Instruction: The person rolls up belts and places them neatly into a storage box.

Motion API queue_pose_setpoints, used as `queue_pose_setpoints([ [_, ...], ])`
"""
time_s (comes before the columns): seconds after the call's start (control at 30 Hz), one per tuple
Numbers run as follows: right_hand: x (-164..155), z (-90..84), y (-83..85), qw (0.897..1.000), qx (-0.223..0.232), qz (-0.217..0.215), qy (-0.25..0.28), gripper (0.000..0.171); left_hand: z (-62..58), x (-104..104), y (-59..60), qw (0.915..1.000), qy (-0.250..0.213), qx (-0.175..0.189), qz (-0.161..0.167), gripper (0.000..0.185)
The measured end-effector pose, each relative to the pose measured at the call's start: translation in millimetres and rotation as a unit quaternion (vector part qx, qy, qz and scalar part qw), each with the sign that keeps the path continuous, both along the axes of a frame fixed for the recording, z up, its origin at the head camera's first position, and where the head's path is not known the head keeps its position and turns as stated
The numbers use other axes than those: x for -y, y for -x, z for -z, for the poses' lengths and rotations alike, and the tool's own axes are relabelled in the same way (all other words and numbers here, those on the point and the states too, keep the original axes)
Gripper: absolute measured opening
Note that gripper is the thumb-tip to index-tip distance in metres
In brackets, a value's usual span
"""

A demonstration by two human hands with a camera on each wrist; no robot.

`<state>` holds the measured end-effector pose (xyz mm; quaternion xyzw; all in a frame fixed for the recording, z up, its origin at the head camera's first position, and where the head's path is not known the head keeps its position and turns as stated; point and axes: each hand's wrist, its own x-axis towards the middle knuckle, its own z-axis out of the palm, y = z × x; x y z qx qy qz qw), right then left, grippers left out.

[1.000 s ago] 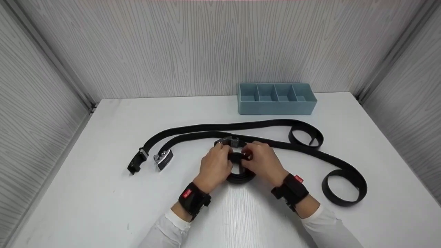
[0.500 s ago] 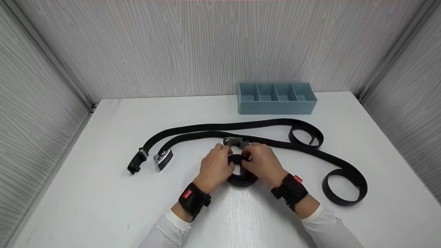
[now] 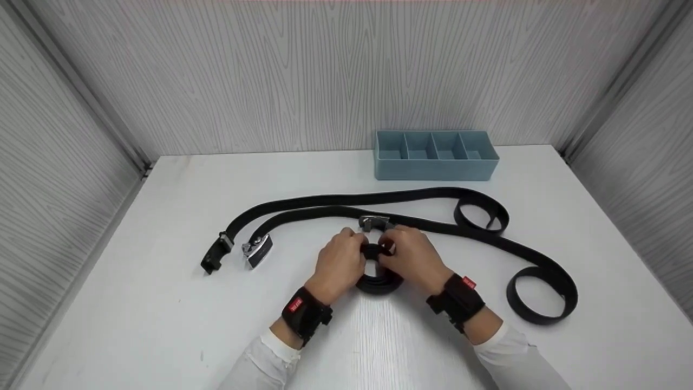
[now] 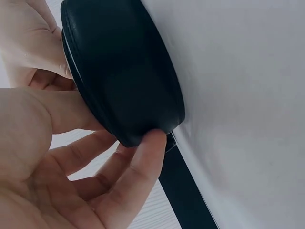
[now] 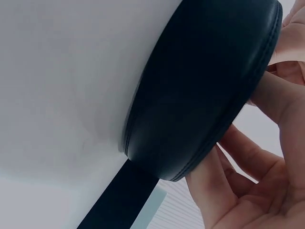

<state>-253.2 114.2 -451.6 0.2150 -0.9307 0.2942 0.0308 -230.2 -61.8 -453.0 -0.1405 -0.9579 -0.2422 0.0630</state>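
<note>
A black leather belt (image 3: 377, 286) is wound into a coil, lying on its edge on the white table. My left hand (image 3: 338, 265) grips the coil's left side, thumb toward the opening; in the left wrist view a fingertip presses on the outer face of the coiled belt (image 4: 124, 71). My right hand (image 3: 414, 260) pinches the right side, fingers around the layers of the coiled belt (image 5: 200, 90) in the right wrist view. The silver-and-black buckle (image 3: 373, 221) of this belt shows just beyond my fingertips. Part of the coil is hidden by both hands.
Two more black belts stretch across behind: one strap (image 3: 335, 199) ends in a left buckle (image 3: 215, 254), the other strap (image 3: 503, 242) in a silver buckle (image 3: 257, 252). Their right ends curl loosely. A blue-green divided tray (image 3: 436, 169) stands at the back by the wall.
The coiled belt's buckle has swung rightward past my fingertips, and the coil has shifted slightly toward me. Both hands hold nearly the same place; the other belts stay put.
</note>
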Motion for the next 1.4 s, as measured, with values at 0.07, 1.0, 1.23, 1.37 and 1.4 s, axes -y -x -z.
queue_pose_setpoints([
  [0.07, -0.1, 0.1, 0.5, 1.000, -0.001, -0.002, -0.002, 0.016, -0.7, -0.1, -0.1, 1.0000, 0.000, -0.002, 0.003, 0.019],
  [1.0, -0.8, 1.7, 2.2, 1.000, 0.003, -0.012, -0.019, 0.015, 1.6, -0.5, -2.4, 0.9998, -0.016, 0.006, 0.007, 0.015],
  [1.23, -2.4, 2.6, 2.9, 1.000, -0.002, -0.005, -0.018, 0.018, 0.6, -0.4, -1.4, 0.9981, -0.024, 0.055, -0.017, 0.027],
  [1.37, -2.6, 1.9, 2.6, 1.000, -0.001, 0.000, -0.021, 0.019, 0.6, 0.0, -1.3, 0.9978, -0.023, 0.059, -0.020, 0.024],
  [1.4, -2.5, 1.6, 2.4, 1.000, -0.001, 0.000, -0.020, 0.018, 0.6, 0.1, -1.4, 0.9980, -0.022, 0.056, -0.018, 0.023],
])
